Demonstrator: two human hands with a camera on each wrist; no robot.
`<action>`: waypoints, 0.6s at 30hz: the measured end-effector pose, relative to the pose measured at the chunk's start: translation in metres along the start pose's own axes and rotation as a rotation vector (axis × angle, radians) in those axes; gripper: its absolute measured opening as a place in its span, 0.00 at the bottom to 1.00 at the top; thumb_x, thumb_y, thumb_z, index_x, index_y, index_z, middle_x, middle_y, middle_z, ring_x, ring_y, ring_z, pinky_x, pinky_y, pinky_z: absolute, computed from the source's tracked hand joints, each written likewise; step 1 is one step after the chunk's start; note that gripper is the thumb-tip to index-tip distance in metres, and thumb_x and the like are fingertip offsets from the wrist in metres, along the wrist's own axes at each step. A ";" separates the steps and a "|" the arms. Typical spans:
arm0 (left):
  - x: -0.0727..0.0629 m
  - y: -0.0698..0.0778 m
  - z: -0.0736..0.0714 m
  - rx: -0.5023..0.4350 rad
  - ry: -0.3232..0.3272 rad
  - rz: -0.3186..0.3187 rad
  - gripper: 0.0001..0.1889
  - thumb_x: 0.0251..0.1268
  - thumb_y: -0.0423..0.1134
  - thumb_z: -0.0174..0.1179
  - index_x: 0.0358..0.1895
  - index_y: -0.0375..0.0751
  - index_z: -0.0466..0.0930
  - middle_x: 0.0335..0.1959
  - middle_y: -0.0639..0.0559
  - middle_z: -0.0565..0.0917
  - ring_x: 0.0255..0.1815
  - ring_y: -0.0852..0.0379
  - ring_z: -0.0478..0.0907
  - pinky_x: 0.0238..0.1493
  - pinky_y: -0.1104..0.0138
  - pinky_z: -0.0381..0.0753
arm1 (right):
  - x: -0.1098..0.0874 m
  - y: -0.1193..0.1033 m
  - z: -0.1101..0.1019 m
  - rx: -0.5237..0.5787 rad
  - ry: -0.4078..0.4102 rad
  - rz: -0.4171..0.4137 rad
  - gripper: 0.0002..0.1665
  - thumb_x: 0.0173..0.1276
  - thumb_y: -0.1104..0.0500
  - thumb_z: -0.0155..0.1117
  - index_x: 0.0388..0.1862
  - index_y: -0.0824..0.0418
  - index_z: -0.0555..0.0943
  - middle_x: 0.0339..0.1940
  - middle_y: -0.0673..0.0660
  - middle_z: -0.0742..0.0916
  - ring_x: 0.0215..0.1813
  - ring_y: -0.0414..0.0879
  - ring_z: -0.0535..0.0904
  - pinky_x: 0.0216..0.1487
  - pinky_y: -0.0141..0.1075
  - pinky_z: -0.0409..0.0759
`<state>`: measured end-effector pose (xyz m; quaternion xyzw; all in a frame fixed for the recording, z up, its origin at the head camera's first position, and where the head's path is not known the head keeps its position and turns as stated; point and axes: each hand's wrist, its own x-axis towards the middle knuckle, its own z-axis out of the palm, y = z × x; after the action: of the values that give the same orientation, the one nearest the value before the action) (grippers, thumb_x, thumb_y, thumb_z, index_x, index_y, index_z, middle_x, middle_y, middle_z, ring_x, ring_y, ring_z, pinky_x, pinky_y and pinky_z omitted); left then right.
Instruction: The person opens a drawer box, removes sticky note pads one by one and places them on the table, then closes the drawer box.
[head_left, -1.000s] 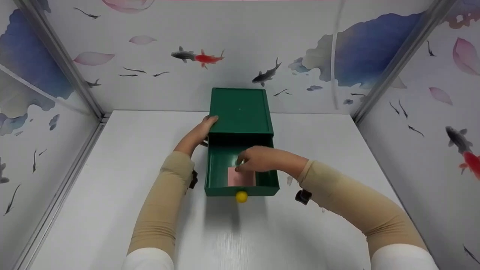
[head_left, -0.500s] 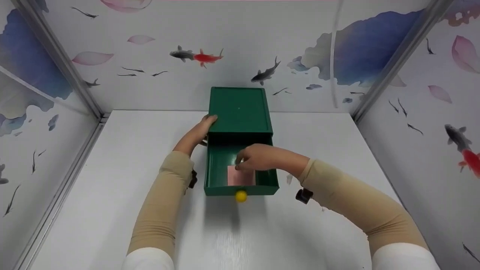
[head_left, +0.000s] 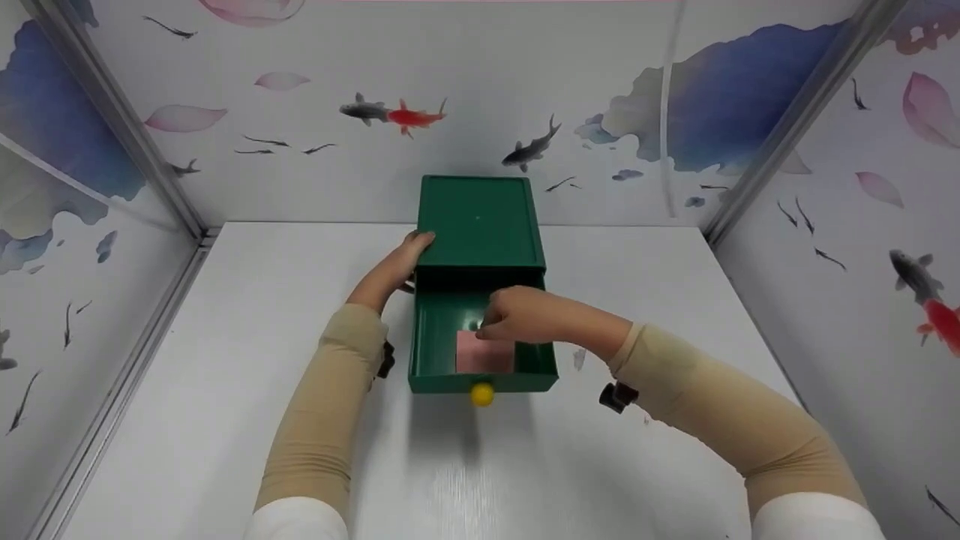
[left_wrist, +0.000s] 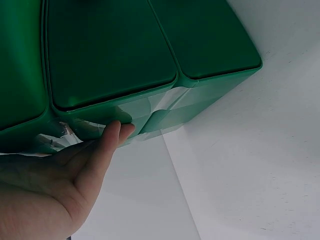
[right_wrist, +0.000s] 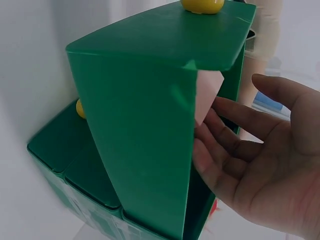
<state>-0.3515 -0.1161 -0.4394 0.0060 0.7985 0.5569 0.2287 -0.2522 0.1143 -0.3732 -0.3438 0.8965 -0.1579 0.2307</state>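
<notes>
Green drawer (head_left: 442, 385); pink square (head_left: 481, 358) inside

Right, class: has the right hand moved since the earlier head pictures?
Yes: the right hand has shifted slightly rightward in the head view, judged against the green drawer's yellow knob.
</notes>
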 end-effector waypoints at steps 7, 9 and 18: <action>0.001 -0.001 0.000 0.001 0.000 0.000 0.45 0.68 0.67 0.34 0.79 0.49 0.30 0.71 0.33 0.58 0.62 0.36 0.67 0.60 0.46 0.67 | -0.008 0.006 0.007 0.069 0.027 -0.016 0.14 0.73 0.54 0.59 0.51 0.57 0.85 0.39 0.47 0.83 0.41 0.44 0.76 0.44 0.36 0.78; 0.000 -0.001 0.000 0.005 0.000 0.003 0.45 0.68 0.68 0.34 0.79 0.49 0.30 0.71 0.33 0.58 0.62 0.36 0.67 0.61 0.45 0.66 | -0.012 0.008 0.010 0.090 0.018 -0.021 0.14 0.73 0.54 0.59 0.53 0.56 0.83 0.40 0.47 0.84 0.41 0.43 0.77 0.45 0.37 0.78; 0.000 -0.002 0.000 0.004 -0.003 0.028 0.45 0.68 0.68 0.34 0.79 0.48 0.30 0.72 0.34 0.58 0.62 0.36 0.67 0.61 0.44 0.66 | -0.022 0.014 0.022 0.095 0.007 -0.040 0.20 0.69 0.57 0.65 0.58 0.49 0.73 0.38 0.49 0.81 0.39 0.45 0.76 0.43 0.37 0.78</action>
<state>-0.3508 -0.1172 -0.4412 0.0184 0.7990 0.5585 0.2221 -0.2338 0.1369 -0.3910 -0.3499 0.8817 -0.2062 0.2402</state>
